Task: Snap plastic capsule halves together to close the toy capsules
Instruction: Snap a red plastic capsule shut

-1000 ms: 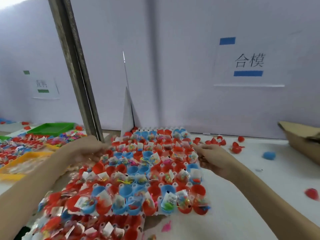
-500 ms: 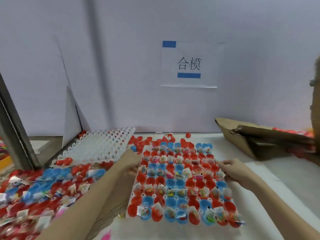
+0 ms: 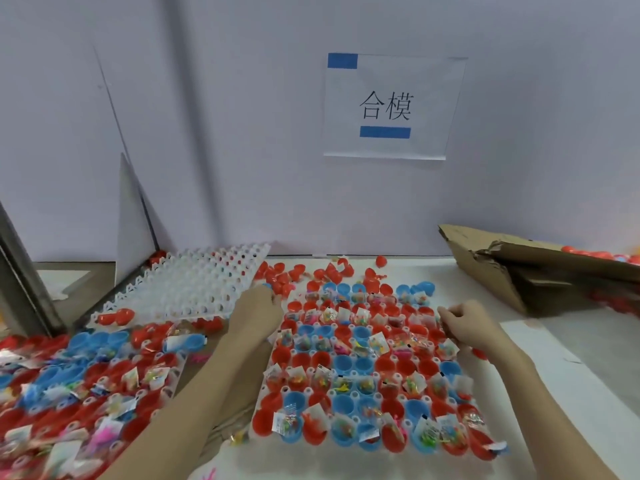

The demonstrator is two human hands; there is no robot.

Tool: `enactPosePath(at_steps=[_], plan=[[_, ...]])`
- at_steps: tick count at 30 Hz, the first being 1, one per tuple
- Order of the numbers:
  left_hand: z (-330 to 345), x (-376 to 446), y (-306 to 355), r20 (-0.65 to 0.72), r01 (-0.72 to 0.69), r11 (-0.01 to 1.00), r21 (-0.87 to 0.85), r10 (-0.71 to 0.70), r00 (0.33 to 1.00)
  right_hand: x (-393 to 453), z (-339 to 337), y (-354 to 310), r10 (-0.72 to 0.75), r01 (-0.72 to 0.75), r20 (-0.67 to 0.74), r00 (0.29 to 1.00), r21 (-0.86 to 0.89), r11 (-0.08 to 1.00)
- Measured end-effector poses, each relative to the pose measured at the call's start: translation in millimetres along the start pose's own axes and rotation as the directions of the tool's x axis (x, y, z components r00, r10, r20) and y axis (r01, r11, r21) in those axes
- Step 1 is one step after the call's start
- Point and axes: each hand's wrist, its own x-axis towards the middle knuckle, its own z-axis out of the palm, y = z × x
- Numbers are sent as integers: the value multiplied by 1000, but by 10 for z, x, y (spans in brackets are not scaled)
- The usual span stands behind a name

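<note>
- Pale partition walls backed the white worktop (image 3: pixel 540 355), with a printed paper sign (image 3: pixel 391 105) taped up at twelve o'clock.
- At six o'clock from that sign lay a white grid tray (image 3: pixel 348 389) packed with open red and blue capsule halves (image 3: pixel 349 362), many holding small bagged toys; none on it looked closed.
- The left hand (image 3: pixel 254 308) sat at the tray's ten o'clock corner, fingers curled onto the edge, though whether they truly pinched it I could not tell.
- The right hand (image 3: pixel 465 322) was at the two o'clock side, fingers bent in and touching the tray's rim or a bag there; the hold itself was hidden.
- An empty white tray (image 3: pixel 187 289) lay at ten o'clock, another filled tray (image 3: pixel 79 382) at eight o'clock, loose red halves (image 3: pixel 304 271) scattered at twelve, and a torn cardboard box (image 3: pixel 519 268) at two o'clock.
- To my eye the risk was the tray itself: tug one side harder and it could flex or tilt, spilling halves and toy bags. Bags sticking up over rims might also get trapped when halves are pressed together, leaving a capsule half-snapped.
</note>
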Motion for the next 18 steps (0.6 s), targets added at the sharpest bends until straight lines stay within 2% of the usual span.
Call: enactPosePath(at_steps=[4, 7, 11, 14, 18], plan=[[115, 209, 84, 2, -118, 981, -156, 120, 993, -56, 194, 53, -74, 91, -164, 984, 101, 991], [165, 416, 98, 50, -175, 969, -173, 186, 981, -58, 202, 2, -124, 145, -152, 981, 139, 980], [262, 606, 140, 214, -221, 965, -142, 248, 945, -45, 202, 1, -129, 156, -153, 980, 177, 972], [360, 666, 149, 155, -238, 959, -150, 261, 953, -11, 193, 34, -97, 133, -175, 980, 212, 968], [405, 684, 122, 45, -193, 944, -267, 212, 976, 30, 204, 85, -58, 116, -223, 973, 256, 960]])
